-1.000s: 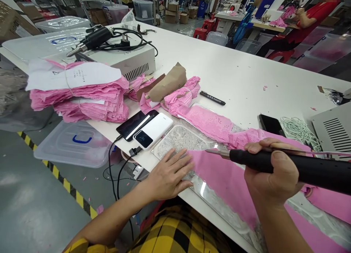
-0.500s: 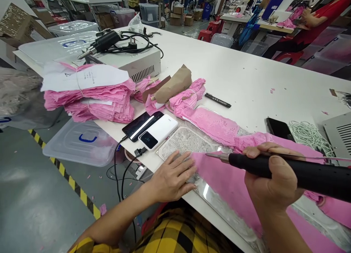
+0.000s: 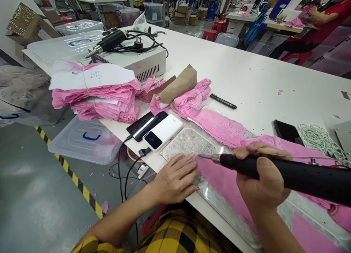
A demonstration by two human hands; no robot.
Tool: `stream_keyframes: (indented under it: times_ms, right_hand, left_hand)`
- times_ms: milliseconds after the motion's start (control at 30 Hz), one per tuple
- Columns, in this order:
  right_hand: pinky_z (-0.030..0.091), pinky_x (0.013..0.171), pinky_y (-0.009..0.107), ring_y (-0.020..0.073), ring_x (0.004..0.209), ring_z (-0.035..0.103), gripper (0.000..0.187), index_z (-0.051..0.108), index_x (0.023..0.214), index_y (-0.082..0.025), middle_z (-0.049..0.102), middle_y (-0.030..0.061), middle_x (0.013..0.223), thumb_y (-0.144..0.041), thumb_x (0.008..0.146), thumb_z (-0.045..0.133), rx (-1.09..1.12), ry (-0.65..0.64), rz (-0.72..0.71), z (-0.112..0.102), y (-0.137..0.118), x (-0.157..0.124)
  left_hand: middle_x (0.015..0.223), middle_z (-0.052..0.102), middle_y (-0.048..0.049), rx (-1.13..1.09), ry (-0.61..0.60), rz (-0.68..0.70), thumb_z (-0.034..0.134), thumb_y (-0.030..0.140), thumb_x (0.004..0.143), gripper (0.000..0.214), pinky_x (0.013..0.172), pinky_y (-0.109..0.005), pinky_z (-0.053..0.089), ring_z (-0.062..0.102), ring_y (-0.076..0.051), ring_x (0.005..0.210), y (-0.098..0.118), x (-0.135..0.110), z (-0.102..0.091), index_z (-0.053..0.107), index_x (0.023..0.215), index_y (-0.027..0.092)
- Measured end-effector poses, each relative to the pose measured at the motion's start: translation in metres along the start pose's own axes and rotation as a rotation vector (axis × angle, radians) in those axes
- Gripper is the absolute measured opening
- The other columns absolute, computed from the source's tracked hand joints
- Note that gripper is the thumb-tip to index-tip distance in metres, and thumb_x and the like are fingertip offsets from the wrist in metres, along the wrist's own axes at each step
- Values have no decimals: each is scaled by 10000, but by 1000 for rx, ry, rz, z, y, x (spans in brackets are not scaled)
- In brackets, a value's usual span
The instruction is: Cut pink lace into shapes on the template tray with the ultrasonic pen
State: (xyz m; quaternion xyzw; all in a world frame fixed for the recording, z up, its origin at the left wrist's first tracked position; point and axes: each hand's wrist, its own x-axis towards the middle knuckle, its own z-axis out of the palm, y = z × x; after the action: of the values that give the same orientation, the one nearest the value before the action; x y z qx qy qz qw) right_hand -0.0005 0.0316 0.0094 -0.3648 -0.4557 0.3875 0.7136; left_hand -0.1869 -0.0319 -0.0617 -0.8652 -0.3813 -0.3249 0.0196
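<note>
My right hand (image 3: 261,179) is wrapped round a thick black handheld ultrasonic cutter (image 3: 307,176) with a thin pointed metal tip. The tip lies over the left end of a plain pink fabric piece (image 3: 222,190), close to my left fingertips. Whether it touches the cloth I cannot tell. My left hand (image 3: 178,178) lies flat with fingers apart at that end, holding nothing. Beneath the cloth is a clear patterned plate (image 3: 189,141). Pink embossed fabric (image 3: 219,126) runs along the plate's far side, and another plain pink piece (image 3: 312,234) shows at lower right.
Left of the plate lie a white power bank (image 3: 167,130) and a dark phone (image 3: 138,126). Tied pink fabric stacks (image 3: 95,95) and a vented box (image 3: 150,66) carrying a similar tool (image 3: 112,40) stand behind. A marker (image 3: 223,101), black phone (image 3: 286,132) and pale cords (image 3: 319,139) lie farther right.
My right hand has moved left with the cutter, bringing its tip nearer my left fingers. My left hand stays in place on the cloth. The whole view has shifted slightly.
</note>
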Motion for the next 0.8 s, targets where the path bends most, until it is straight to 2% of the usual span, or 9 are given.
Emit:
stream_keyframes:
  times_ms: [267, 600, 800]
  right_hand:
    - [518, 610, 370, 127, 556, 552, 106, 574, 740, -211, 566, -30, 742, -231, 655, 634, 21, -17, -2, 2, -1, -1]
    - [523, 614, 358, 126, 579, 570, 91, 576, 778, -202, 587, -23, 759, -221, 717, 642, 46, -112, -26, 2, 0, -7]
    - [520, 613, 343, 117, 584, 572, 83, 589, 795, -201, 579, -18, 782, -220, 730, 637, 104, -70, -29, 4, -7, -5]
  left_hand:
    - [1197, 666, -154, -16, 1, 6, 538, 344, 935, 349, 1111, -454, 368, 493, -284, 1308, 0, 0, -1, 615, 1168, 96]
    - [1162, 689, -116, -9, 19, 3, 515, 335, 945, 325, 1080, -436, 398, 535, -275, 1264, 0, 2, -2, 627, 1153, 112]
    - [1143, 694, -118, -43, 49, 5, 524, 301, 940, 302, 1021, -443, 463, 554, -279, 1244, -3, 5, -3, 611, 1172, 128]
